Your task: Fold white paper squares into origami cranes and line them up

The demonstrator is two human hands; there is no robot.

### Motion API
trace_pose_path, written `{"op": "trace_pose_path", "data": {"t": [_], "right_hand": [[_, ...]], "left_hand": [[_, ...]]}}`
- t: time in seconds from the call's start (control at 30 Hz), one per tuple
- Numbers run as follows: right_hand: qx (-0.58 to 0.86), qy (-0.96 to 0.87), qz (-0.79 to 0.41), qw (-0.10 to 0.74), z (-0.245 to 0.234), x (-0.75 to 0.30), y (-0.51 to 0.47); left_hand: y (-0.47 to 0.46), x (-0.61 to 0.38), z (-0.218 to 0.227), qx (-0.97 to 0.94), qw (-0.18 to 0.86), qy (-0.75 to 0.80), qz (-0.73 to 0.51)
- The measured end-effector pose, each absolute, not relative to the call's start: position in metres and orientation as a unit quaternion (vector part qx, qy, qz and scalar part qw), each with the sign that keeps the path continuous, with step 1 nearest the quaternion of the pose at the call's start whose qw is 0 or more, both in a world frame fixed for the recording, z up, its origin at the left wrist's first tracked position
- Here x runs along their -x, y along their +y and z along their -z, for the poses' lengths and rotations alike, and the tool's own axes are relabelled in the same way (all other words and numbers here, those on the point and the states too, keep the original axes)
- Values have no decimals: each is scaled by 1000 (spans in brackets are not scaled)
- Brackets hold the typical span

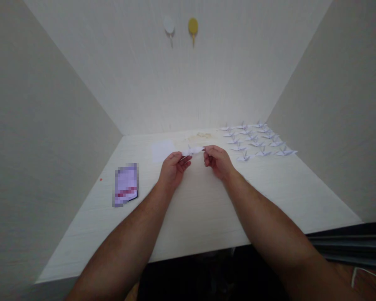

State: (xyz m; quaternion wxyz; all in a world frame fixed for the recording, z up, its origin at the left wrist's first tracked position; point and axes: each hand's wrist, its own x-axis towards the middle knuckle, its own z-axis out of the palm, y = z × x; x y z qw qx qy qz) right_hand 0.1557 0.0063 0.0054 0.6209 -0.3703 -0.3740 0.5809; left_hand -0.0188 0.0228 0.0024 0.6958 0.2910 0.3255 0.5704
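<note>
A folded white paper crane [193,150] is stretched between my two hands above the middle of the table. My left hand [174,168] pinches its left wing between thumb and fingers. On the other side, my right hand [217,159] grips the tip of the right wing, with the lower fingers curled in. Several finished paper cranes [257,144] stand in rows on the right part of the table, just beyond my right hand. Flat on the table behind my left hand lies a stack or sheet of white paper [161,149]; its thickness I cannot tell.
A blurred-out purple device, perhaps a phone [125,184], lies left on the white table [200,217]. Walls enclose the table at left, right and back. A white hook [169,26] and a yellow hook [193,26] are on the back wall. A small red spot [100,179] marks the left edge.
</note>
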Motion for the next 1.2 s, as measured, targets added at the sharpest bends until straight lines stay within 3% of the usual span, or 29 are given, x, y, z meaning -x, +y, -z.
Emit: {"op": "trace_pose_path", "data": {"t": [0.1,0.4,0.63,0.8,0.93,1.2], "right_hand": [[443,-402,-472,647,-6,-152,6],[517,-565,-258,589,-2,-137,-3],[539,-589,-177,575,-3,-138,-4],[477,-608,-268,575,-3,-135,-6],[484,-476,-379,629,-10,-140,-2],[431,-511,-553,498,-8,-148,0]], "left_hand": [[24,18,-3,-289,678,334,-588],[22,15,2,-354,678,319,-560],[15,11,-4,-403,676,335,-519],[15,10,-3,-412,618,383,-549],[16,11,-4,-420,622,384,-537],[18,15,-3,-451,664,348,-485]]}}
